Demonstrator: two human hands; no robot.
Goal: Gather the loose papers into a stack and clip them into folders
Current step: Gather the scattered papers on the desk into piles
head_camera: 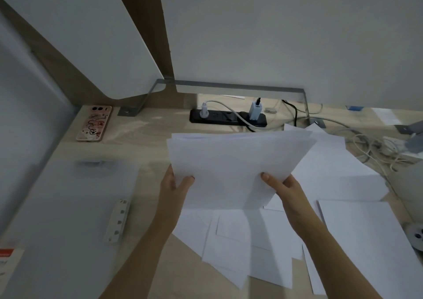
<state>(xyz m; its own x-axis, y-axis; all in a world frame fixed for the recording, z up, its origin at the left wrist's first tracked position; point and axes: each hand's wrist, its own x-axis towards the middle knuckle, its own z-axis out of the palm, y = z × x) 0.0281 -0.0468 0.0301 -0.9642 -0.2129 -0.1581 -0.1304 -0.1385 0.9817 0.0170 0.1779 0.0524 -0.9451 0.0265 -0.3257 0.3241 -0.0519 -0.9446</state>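
A bundle of white sheets (pixel 238 161) is held up above the desk, its edges fanned unevenly at the top. My left hand (pixel 176 184) grips its lower left edge, thumb on the front. My right hand (pixel 281 186) grips its lower right edge the same way. More loose white papers (pixel 247 248) lie scattered on the desk beneath and to the right (pixel 357 230). A pale translucent folder (pixel 68 207) lies flat at the left, with a white clip strip (pixel 116 220) along its right side.
A phone in a patterned pink case (pixel 94 123) lies at the back left. A black power strip (pixel 229 117) with plugs sits at the back centre. Tangled cables (pixel 375 147) lie at the right. A round grey cable port (pixel 416 235) sits at the right edge.
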